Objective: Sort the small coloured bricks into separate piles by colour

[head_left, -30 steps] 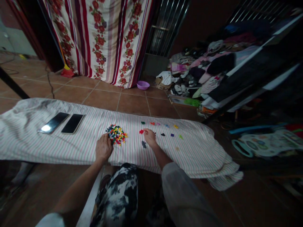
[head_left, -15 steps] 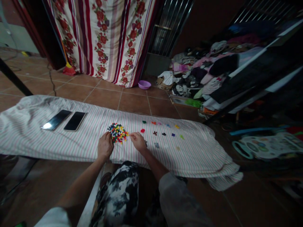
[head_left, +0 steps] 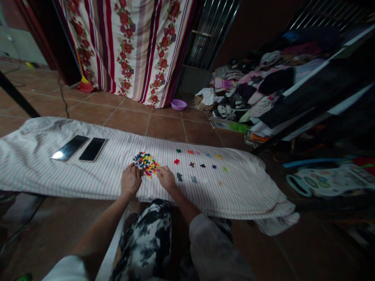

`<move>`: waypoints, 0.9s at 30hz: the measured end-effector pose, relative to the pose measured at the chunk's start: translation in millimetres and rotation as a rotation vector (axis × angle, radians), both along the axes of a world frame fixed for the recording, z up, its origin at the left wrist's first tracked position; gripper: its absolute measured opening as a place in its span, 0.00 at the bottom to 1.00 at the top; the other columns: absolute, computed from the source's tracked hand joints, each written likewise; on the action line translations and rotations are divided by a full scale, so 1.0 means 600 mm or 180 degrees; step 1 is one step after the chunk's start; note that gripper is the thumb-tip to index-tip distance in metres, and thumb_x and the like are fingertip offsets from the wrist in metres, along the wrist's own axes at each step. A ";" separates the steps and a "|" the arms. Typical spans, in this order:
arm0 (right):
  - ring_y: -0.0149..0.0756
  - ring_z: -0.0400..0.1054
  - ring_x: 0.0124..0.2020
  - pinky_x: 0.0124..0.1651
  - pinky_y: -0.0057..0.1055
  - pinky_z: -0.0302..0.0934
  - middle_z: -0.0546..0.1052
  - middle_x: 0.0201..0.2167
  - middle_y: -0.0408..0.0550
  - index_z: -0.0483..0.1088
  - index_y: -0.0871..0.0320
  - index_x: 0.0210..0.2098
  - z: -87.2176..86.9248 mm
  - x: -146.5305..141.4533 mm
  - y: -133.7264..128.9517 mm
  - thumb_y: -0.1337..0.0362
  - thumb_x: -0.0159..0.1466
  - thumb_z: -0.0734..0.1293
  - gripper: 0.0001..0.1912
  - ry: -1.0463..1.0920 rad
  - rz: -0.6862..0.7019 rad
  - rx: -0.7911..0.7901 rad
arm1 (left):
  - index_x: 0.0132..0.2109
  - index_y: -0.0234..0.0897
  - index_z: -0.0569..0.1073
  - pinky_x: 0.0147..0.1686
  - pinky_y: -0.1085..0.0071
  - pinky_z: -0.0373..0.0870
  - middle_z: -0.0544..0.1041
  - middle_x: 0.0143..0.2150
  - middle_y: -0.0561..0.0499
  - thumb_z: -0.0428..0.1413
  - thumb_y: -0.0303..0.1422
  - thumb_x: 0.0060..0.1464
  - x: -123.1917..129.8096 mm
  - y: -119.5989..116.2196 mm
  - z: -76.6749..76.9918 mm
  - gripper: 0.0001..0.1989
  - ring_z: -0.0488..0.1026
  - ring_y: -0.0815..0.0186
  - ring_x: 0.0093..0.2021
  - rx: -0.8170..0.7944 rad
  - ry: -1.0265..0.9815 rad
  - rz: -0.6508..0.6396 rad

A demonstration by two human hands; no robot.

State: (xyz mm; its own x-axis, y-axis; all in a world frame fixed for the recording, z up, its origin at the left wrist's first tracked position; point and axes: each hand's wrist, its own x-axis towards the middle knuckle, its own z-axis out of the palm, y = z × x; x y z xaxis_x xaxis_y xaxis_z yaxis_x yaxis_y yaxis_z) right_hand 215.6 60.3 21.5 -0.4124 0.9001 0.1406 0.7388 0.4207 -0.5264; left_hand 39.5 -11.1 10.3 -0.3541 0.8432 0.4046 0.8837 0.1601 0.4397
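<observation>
From the head view, I see a heap of tiny bright bits point(head_left: 145, 163) on the bench point(head_left: 105, 181) with its stripy cloth. The left hand point(head_left: 131, 180) is at the heap's left side, and the right hand point(head_left: 166, 177) has its fingers at the right edge. I can't tell if either hand is pinching a bit. Small groups of bits point(head_left: 179, 177), sorted by color, sit past the right hand. Two phones point(head_left: 92, 149) lie well left of the heap.

multicoloured pile of small pieces point(head_left: 145, 163) | loosely heaped | one-colour clusters point(head_left: 176, 161) | rough rows, right of pile
</observation>
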 end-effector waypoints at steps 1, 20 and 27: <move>0.34 0.71 0.43 0.45 0.26 0.62 0.76 0.42 0.46 0.77 0.51 0.46 0.000 0.000 -0.001 0.68 0.66 0.63 0.13 -0.0027 -0.0023 0.0010 | 0.44 0.33 0.71 0.55 0.57 0.66 0.73 0.55 0.35 0.40 0.33 0.63 0.000 0.000 0.001 0.17 0.69 0.55 0.57 -0.0019 0.0019 -0.0006; 0.35 0.70 0.44 0.47 0.27 0.61 0.75 0.41 0.46 0.73 0.53 0.41 -0.013 -0.002 -0.028 0.65 0.65 0.65 0.06 0.0032 -0.0135 0.0443 | 0.46 0.33 0.71 0.55 0.54 0.66 0.73 0.56 0.35 0.40 0.33 0.61 0.000 -0.001 -0.004 0.17 0.69 0.53 0.57 0.0071 0.0008 -0.0019; 0.36 0.70 0.43 0.44 0.27 0.61 0.75 0.40 0.47 0.73 0.53 0.40 -0.009 -0.007 -0.032 0.59 0.64 0.68 0.07 -0.0016 -0.0222 0.0454 | 0.46 0.32 0.71 0.55 0.54 0.66 0.73 0.55 0.34 0.40 0.33 0.62 0.001 -0.001 -0.002 0.17 0.68 0.52 0.58 0.0010 -0.0004 -0.0043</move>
State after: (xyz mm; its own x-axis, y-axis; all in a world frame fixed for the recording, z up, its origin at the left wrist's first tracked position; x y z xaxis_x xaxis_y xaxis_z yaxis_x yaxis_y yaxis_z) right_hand 211.7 41.0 15.8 -0.3505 0.8977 0.2670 0.7714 0.4383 -0.4612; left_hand 40.0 -11.7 8.9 -0.3432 0.8465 0.4069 0.8852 0.1468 0.4414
